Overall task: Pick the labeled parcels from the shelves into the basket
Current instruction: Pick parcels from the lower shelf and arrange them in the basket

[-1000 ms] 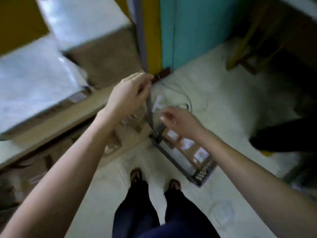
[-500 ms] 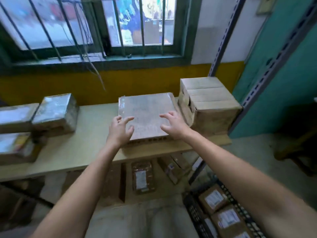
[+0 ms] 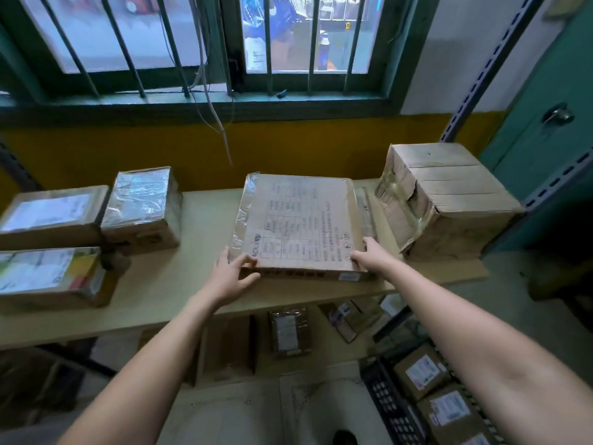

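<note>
A flat cardboard parcel point(image 3: 298, 220) with a printed form on its top lies in the middle of the wooden shelf point(image 3: 179, 284). My left hand point(image 3: 232, 271) grips its near left corner, thumb on top. My right hand point(image 3: 373, 256) holds its near right corner, fingers curled over the edge. The black basket point(image 3: 390, 403) stands on the floor at the lower right with several labeled boxes in it.
A big taped carton point(image 3: 446, 200) stands right of the flat parcel. Three parcels point(image 3: 141, 207) sit on the shelf's left part. Smaller parcels point(image 3: 288, 332) lie on the lower shelf. A barred window and a blue shelf post point(image 3: 487, 69) stand behind.
My view rose from the floor and basket to the shelf. Both hands came onto the flat parcel and slid from its top to its near corners.
</note>
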### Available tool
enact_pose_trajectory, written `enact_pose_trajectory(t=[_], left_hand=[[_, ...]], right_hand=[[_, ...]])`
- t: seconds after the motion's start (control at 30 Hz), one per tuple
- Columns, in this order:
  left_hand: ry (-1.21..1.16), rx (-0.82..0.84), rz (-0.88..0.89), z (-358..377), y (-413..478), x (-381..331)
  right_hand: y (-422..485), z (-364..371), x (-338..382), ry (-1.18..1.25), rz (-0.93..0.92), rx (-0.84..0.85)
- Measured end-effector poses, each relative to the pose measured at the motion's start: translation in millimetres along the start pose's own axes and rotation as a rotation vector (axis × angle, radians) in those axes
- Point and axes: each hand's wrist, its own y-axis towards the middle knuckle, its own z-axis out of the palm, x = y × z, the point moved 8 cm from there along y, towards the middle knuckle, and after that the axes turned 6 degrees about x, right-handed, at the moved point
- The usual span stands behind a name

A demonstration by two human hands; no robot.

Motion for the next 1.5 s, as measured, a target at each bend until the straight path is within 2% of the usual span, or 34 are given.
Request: enact_pose_trajectory(t=[0.1, 0.2, 0.23, 0.3, 0.37, 0.5, 0.6, 0.73, 0.87, 0.97, 1.13, 1.4, 1.5], left_hand=[[-0.308, -0.099, -0.015, -7.0, -1.9, 10.3], [-0.395, -0.149, -0.043, -1.9, -3.7, 13.7], [-0.399, -0.165, -0.062, -0.4, -4.9, 13.5], [-0.415, -0.192, -0.084, 2.6, -3.9, 12.7], [-0.413, -0.213, -0.102, 2.2, -4.1, 10.2], [-0.480, -0.339, -0.051, -15.7, -15.1, -1.7], [-0.613, -0.559, 0.054, -56.1, -34.5, -23.7], [-0.890, -0.814, 0.257, -125.5, -63.4, -64.2], [-0.981, -0.974, 0.423, -193.7, -91.7, -103.5], [-0.928, -0.912, 0.466, -216.4, -89.5, -118.1], [-0.744, -0.833, 0.405, -208.2, -73.8, -120.2], [-0.731, -0.808, 0.341, -195.6, -65.9, -109.0], [-0.739, -0.775, 0.267, -192.7, -54.6, -92.6]], right_hand=[[4.6, 6.3, 5.7, -0.082, -0.056, -0.111], [-1.2, -12.3, 7.3, -0.334, -0.064, -0.361], [-0.4, -12.7, 3.0, -0.319, -0.052, -0.365], [6.7, -2.1, -8.2, -0.077, -0.032, -0.225], [9.5, 10.3, -9.3, 0.094, -0.092, -0.098], [-2.0, 4.1, 3.2, 0.281, -0.254, -0.076], [-14.4, -26.8, 18.7, 0.403, -0.346, -0.138], [-55.4, -92.1, 62.7, 0.482, -0.610, -0.291], [-95.4, -151.5, 102.1, 0.656, -0.785, -0.429], [-109.0, -172.7, 122.8, 0.643, -0.824, -0.467], [-101.9, -169.4, 126.1, 0.605, -0.778, -0.440], [-92.7, -159.3, 126.0, 0.571, -0.759, -0.413], [-93.0, -156.1, 130.9, 0.554, -0.759, -0.393]])
